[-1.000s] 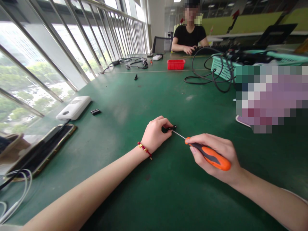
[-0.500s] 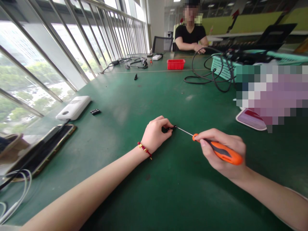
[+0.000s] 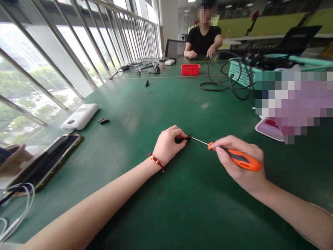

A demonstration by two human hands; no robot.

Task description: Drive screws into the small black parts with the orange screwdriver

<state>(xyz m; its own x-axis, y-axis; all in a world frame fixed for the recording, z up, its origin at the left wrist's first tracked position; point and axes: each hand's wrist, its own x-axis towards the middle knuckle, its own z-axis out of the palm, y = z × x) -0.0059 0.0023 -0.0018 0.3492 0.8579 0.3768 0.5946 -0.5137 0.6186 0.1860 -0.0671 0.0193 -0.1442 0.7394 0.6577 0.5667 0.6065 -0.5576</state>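
Note:
My left hand [image 3: 169,144] rests on the green table [image 3: 161,104] with its fingers pinched round a small black part [image 3: 182,139]. My right hand [image 3: 240,163] grips the orange and grey handle of a screwdriver [image 3: 235,159]. Its thin metal shaft runs left and its tip meets the small black part. A red bead bracelet [image 3: 156,161] sits on my left wrist.
A white box [image 3: 80,116], a small black piece [image 3: 103,121] and a dark phone [image 3: 47,161] lie at the left by the window. Farther off are a red tray [image 3: 190,69], looped black cable [image 3: 223,81], a teal basket [image 3: 240,73] and a person in black [image 3: 204,40].
My right hand has drawn the screwdriver to the right and slightly up, leaving more of the shaft bare. My left hand has stayed put. The far person's hands have shifted.

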